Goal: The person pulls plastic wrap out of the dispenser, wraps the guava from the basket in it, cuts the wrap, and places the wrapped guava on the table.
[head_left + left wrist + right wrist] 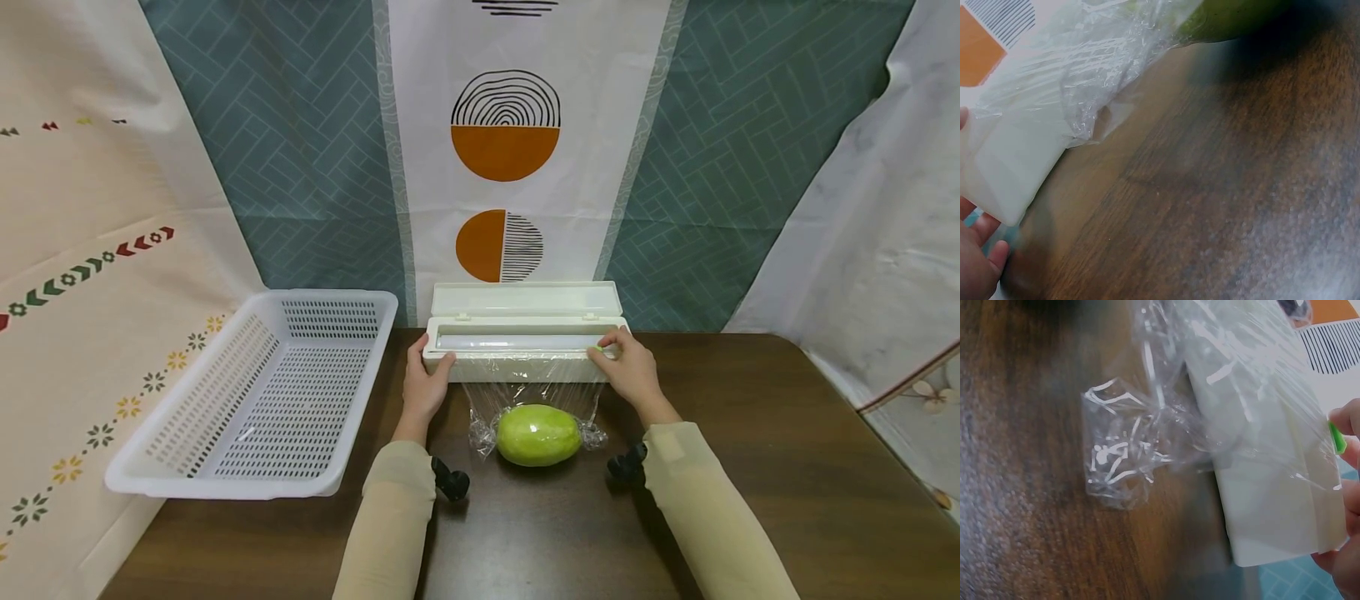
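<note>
A white cling film dispenser box (517, 369) stands on the table with its lid (525, 298) raised. My left hand (423, 387) holds the box's left end, thumb at the front edge and fingers along the side. At the right end my right hand (630, 371) pinches a small green slide cutter (1338, 439) between thumb and index finger, on the box's top front edge. Clear cling film (483, 396) runs over the box front down to a yellow-green oval fruit (538, 435), which it wraps. Crumpled film bunches at both ends of the fruit.
A white perforated plastic basket (347, 442) stands on the left, partly on the brown wooden table (750, 433). Behind the box hangs a patterned cloth (322, 167), close to the raised lid. Black wrist cameras (452, 481) sit on both wrists, near the fruit.
</note>
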A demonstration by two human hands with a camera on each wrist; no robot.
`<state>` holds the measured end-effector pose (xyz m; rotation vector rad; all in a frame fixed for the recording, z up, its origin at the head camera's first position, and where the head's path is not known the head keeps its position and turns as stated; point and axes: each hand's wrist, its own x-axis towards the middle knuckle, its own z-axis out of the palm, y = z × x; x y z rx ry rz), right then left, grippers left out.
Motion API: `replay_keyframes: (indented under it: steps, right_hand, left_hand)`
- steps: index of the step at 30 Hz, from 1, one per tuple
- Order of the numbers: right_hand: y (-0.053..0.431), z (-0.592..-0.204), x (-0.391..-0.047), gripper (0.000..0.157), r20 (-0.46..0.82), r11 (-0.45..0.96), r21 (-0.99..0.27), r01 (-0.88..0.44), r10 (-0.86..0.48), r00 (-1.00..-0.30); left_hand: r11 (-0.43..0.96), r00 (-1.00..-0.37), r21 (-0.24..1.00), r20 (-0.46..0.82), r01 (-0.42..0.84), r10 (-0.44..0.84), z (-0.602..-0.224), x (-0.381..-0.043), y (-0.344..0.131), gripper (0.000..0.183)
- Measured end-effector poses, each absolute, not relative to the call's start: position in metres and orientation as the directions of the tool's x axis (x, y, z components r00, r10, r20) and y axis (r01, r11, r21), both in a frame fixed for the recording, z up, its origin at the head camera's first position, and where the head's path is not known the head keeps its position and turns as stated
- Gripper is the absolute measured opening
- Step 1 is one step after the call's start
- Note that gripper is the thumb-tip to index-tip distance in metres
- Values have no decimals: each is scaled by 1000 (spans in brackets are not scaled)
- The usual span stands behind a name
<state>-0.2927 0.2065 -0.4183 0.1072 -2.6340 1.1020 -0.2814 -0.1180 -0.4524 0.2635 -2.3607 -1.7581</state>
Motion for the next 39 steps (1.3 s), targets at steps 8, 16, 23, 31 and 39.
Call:
replay_keyframes:
  steps: [8, 16, 23, 31, 39]
  right_hand:
    - [207, -415, -290, 24, 287, 703, -688, -178, 39, -957]
    - [210, -416, -290, 23, 300, 711, -679, -183, 42, -953]
    - [213, -416, -291, 22, 300, 714, -676, -179, 45, -953]
    - [214, -414, -292, 21, 290, 710, -682, -172, 47, -956]
    - [218, -414, -292, 18, 299, 674, -716, -181, 62, -952]
  left_hand:
    - [285, -968, 958, 39, -34, -247, -453, -281, -118, 63]
    - [279, -969, 960, 37, -34, -246, -451, -281, -118, 63]
    - [276, -968, 961, 39, -32, -249, -450, -280, -118, 64]
    - [273, -967, 961, 34, -37, -251, -451, -280, -118, 63]
    - [273, -967, 962, 39, -32, -251, -451, -280, -118, 63]
